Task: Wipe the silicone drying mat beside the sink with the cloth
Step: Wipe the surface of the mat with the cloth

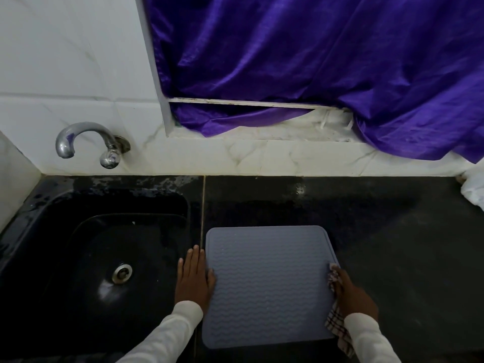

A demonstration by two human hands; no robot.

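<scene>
Mat (pixel 269 284) edge-pinned, cloth (pixel 336 320) at right rim

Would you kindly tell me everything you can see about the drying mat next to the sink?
The drying mat is a grey-blue, roughly square sheet with rounded corners, a raised rim and wavy ridges across its face; it looks like soft silicone. It lies flat on the dark countertop, just right of the black sink. The left hand rests flat at its left edge, thumb on the mat. The right hand presses a checked cloth on its right edge.
</scene>
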